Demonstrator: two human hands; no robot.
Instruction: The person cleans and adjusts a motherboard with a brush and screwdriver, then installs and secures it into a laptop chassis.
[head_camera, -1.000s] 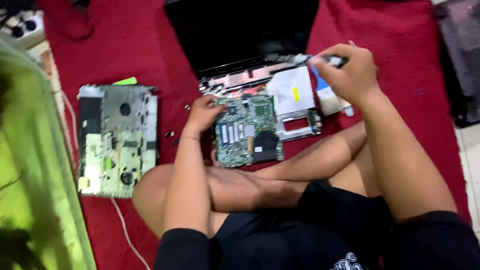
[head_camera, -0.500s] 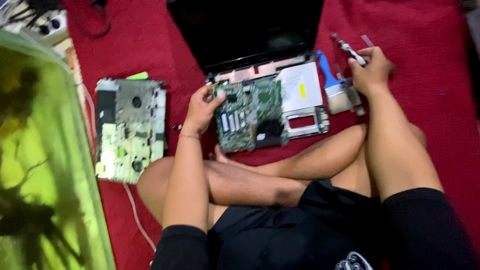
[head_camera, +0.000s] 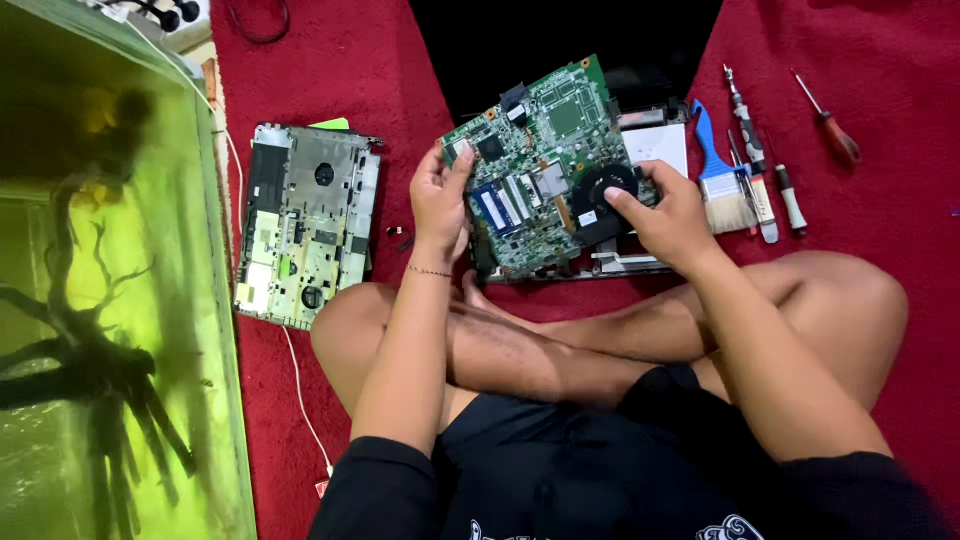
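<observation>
As we lift the board off the red floor, our left hand pinches its left edge and our right hand grips the fan corner. It looks light, stiff and fragile; edges seem safest to hold.

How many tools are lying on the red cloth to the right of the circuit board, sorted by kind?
Brush with blue handle: 1
Red-handled screwdriver: 1
Other slim drivers beside the brush, such as the long metal one and the white-handled one: 3, though they overlap and the count is unsure
Total: 5 tools
</observation>
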